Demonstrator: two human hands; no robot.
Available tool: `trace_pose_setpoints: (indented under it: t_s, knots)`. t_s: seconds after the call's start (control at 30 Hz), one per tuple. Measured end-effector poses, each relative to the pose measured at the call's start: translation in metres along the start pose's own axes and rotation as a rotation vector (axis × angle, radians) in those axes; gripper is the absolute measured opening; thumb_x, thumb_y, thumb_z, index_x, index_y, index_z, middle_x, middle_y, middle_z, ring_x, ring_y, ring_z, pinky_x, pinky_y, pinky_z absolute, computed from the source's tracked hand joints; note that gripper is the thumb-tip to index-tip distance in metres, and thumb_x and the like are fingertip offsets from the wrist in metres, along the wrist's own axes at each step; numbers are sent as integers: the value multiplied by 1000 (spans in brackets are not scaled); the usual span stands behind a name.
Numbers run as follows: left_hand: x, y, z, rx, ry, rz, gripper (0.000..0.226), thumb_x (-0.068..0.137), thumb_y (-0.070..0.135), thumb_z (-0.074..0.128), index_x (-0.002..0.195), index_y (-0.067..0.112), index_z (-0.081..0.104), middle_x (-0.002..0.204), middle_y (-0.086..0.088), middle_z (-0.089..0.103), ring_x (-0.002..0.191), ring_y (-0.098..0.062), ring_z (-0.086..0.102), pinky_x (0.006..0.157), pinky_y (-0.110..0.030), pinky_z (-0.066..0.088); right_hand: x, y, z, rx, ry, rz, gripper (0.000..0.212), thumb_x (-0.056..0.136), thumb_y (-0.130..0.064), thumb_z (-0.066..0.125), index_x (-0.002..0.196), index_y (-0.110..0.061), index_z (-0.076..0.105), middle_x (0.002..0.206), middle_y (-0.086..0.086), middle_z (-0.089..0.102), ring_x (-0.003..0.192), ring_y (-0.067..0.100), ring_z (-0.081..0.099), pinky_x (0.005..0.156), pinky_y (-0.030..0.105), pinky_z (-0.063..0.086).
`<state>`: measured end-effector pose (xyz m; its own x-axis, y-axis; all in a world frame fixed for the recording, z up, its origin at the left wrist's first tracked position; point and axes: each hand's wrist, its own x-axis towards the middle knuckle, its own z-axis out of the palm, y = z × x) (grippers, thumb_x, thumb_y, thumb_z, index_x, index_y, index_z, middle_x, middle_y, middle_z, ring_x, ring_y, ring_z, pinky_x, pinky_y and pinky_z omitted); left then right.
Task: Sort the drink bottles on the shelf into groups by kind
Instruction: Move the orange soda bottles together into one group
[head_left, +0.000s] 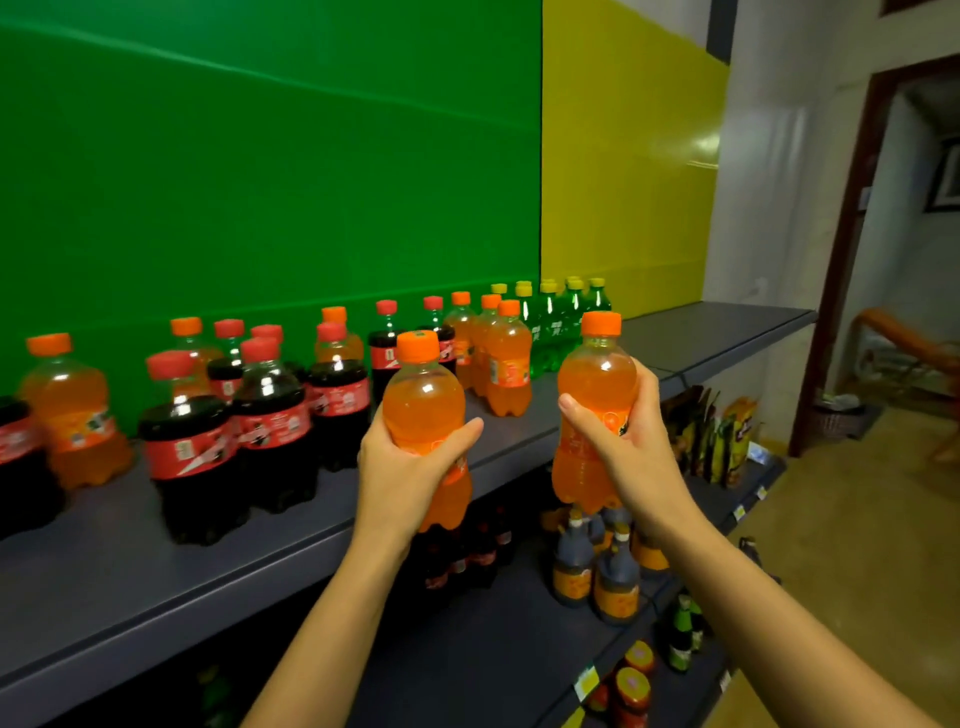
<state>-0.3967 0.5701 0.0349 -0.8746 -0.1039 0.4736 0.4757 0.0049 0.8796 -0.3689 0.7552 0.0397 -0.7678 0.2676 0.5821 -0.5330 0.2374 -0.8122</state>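
My left hand (400, 467) grips an orange soda bottle (423, 400) by its lower body, held upright in front of the grey shelf (130, 587). My right hand (631, 441) grips a second orange soda bottle (597, 384), also upright and off the shelf edge. On the shelf stand several dark cola bottles (270, 415) with red caps at the left, mixed with orange bottles (72, 410). A cluster of orange bottles (501, 358) stands further right. Green bottles (558, 322) with yellow caps are grouped at the far right.
The shelf's right end (727, 332) is bare. Below, lower shelves hold dark sauce bottles (597, 566), jars (631, 686) and snack bags (711, 436). A green and yellow wall backs the shelf. A doorway (883, 260) opens at the right.
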Motion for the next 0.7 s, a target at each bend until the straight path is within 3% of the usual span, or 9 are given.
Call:
trace_pose_setpoints:
  t_s: [0.1, 0.2, 0.43, 0.57, 0.7]
  knots:
    - [34, -17, 33, 8, 29, -6, 52, 66, 20, 81, 112, 15, 59, 101, -1, 67, 90, -15, 64, 77, -27, 49, 43, 20, -13, -36, -56, -30, 61, 80, -31, 66, 128, -32, 29, 106, -24, 51, 94, -14, 54, 79, 11, 46]
    - [64, -34, 60, 25, 93, 7, 58, 63, 22, 83, 115, 15, 58, 107, -3, 66, 96, -17, 63, 82, -29, 50, 82, 42, -22, -38, -86, -58, 60, 80, -27, 67, 125, -33, 28, 104, -23, 52, 87, -20, 54, 74, 2, 43]
    - [104, -64, 103, 90, 216, 11, 72, 51, 43, 87, 113, 24, 56, 107, 3, 66, 97, -11, 63, 84, -30, 50, 148, 101, -24, 35, -153, -56, 62, 79, -27, 69, 126, -34, 28, 110, -18, 53, 97, -6, 57, 79, 10, 45]
    - [117, -75, 123, 147, 358, 11, 59, 60, 36, 82, 111, 27, 54, 104, 8, 63, 96, -8, 61, 84, -28, 48, 180, 133, -19, 72, -241, -53, 69, 79, -28, 69, 134, -26, 27, 119, -5, 54, 107, 10, 56, 89, 20, 44]
    - [126, -81, 134, 223, 463, 23, 47, 67, 33, 79, 103, 32, 50, 94, 19, 57, 88, 5, 55, 73, -15, 42, 205, 155, -14, 104, -325, -69, 65, 81, -28, 68, 131, -32, 26, 122, -3, 53, 110, 13, 56, 88, 19, 43]
